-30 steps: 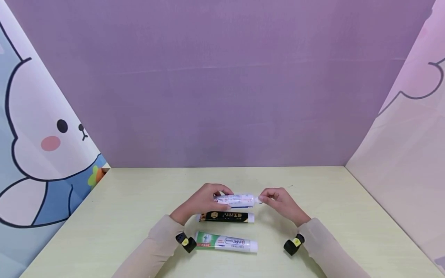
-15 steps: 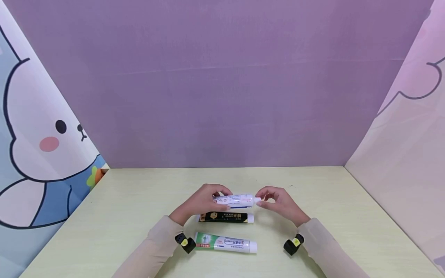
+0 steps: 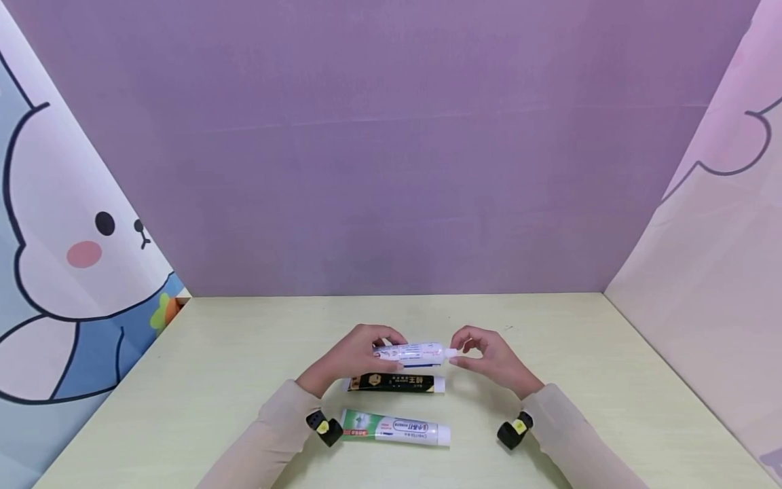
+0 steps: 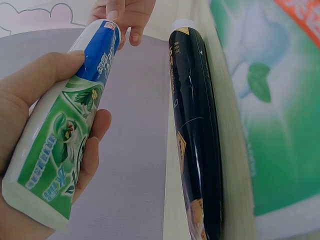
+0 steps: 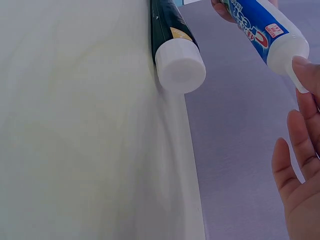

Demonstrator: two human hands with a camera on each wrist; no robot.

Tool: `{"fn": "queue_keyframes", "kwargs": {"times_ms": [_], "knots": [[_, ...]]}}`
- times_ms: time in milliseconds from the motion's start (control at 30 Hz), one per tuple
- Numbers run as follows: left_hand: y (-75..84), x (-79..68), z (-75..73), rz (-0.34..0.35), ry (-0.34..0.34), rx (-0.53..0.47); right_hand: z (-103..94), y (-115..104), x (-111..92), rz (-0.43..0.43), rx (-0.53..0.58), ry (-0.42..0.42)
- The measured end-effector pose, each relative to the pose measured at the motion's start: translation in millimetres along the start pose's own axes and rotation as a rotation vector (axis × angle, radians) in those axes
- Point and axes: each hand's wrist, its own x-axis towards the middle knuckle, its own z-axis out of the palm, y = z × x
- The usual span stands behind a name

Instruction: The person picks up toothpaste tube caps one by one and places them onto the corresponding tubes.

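My left hand (image 3: 363, 350) grips a toothpaste tube (image 3: 412, 353) round its body, holding it level above the table. In the left wrist view, the tube (image 4: 65, 135) shows a green and blue printed side and a white crimped end. My right hand (image 3: 491, 356) is at the tube's other end, with thumb and forefinger curled about the narrow white cap (image 3: 450, 353). In the right wrist view, the thumb (image 5: 307, 72) lies against the cap (image 5: 296, 77), while the other fingers spread below it.
Just in front of the held tube lies a black toothpaste tube (image 3: 400, 383) with a white cap. Nearer still is a green and white toothpaste tube (image 3: 397, 428). All are on or over a pale table (image 3: 244, 360), with a purple panel (image 3: 391, 170) behind.
The right thumb and forefinger have spread from a closer pinch and shifted slightly left along the cap. The left hand and the tube have stayed almost still.
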Motion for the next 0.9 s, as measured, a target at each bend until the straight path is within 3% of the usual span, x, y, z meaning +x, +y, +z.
{"fn": "queue_keyframes", "kwargs": {"times_ms": [200,900], "knots": [[-0.2,-0.1,0.0,0.000,0.000,0.004,-0.5,10.5,-0.5,0.020,-0.017,0.017],[-2.3,-1.1,-0.8,0.022,0.001,-0.006,1.0,3.7,-0.1,0.105,-0.057,0.012]]}}
